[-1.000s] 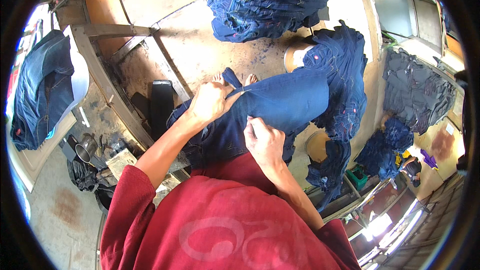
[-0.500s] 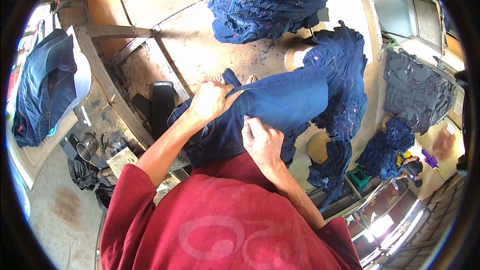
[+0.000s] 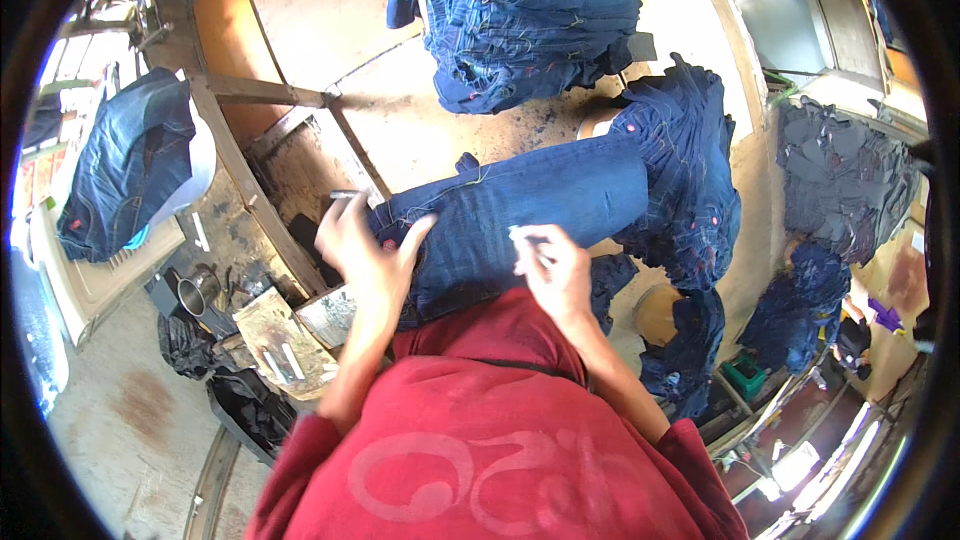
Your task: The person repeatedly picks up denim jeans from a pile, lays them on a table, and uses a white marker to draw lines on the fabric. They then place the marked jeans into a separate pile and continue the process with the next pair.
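Observation:
A pair of blue jeans lies spread over my lap, one leg reaching out to the right. My left hand hovers at the waist end of the jeans with its thumb and fingers spread, slightly blurred and holding nothing I can see. Over the middle of the jeans, my right hand is closed, its fingertips pinching a small white piece whose kind is too blurred to make out.
A tall heap of jeans stands ahead, and another pile to the right. Grey garments lie at far right. To the left are a wooden frame, folded jeans, a metal cup and a stained board bearing white sticks.
My left hand has let go of the jeans and moved left and down, its fingers opening. My right hand has shifted slightly right, off the fabric. The jeans lie flatter, and the whole view has shifted.

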A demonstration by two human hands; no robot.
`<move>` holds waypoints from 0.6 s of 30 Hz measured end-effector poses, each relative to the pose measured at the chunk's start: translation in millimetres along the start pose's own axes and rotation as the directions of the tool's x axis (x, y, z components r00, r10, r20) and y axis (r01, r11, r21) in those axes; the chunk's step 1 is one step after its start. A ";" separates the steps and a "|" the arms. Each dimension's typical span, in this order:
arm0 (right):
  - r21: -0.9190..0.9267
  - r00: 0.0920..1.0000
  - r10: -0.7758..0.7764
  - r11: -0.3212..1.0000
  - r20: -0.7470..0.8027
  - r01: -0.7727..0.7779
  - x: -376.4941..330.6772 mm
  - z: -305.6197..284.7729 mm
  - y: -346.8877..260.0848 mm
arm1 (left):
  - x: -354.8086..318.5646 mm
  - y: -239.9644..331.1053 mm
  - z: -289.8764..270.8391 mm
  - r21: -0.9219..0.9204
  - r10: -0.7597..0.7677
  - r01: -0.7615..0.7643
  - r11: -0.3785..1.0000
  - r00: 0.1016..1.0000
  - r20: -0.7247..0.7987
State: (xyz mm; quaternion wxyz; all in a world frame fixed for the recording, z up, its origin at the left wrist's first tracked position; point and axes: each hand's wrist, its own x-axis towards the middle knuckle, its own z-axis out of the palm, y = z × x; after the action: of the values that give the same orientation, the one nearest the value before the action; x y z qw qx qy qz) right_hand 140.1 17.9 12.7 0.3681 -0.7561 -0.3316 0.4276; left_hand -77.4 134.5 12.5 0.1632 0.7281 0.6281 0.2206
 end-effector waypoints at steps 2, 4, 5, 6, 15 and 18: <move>0.122 0.995 0.090 0.989 -0.048 -0.084 -3.2 -22.7 9.7 | -46.8 -4.7 -20.6 -0.172 -0.335 0.327 0.929 0.942 -0.019; 0.134 0.991 0.134 0.983 -0.025 -0.129 -5.0 -41.7 20.6 | -86.0 -11.7 -20.3 -0.148 -0.504 0.510 0.847 0.860 0.079; 0.174 0.990 0.141 0.975 -0.025 -0.135 -4.8 -47.4 25.8 | -101.8 -13.7 -19.4 -0.004 -0.526 0.530 0.848 0.842 0.118; 0.136 0.994 0.110 0.985 -0.015 -0.107 -5.6 -52.8 29.9 | -113.3 -16.7 -21.8 -0.003 -0.587 0.599 0.801 0.785 0.199; 0.171 0.988 0.085 0.983 -0.126 -0.063 -3.3 -57.2 28.2 | -89.9 -10.8 -40.3 -0.239 -0.035 0.817 -0.524 0.260 0.965; 0.161 0.973 0.208 0.968 -0.101 -0.190 3.1 -53.4 16.7 | -77.0 -5.1 -18.9 -0.439 -0.055 0.893 0.092 0.445 0.894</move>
State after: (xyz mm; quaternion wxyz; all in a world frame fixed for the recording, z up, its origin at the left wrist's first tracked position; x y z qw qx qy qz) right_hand 192.1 -2.6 16.9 0.3980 -0.7794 -0.1986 0.4413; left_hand -100.5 58.6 17.0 0.8296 0.2216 0.4864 0.1613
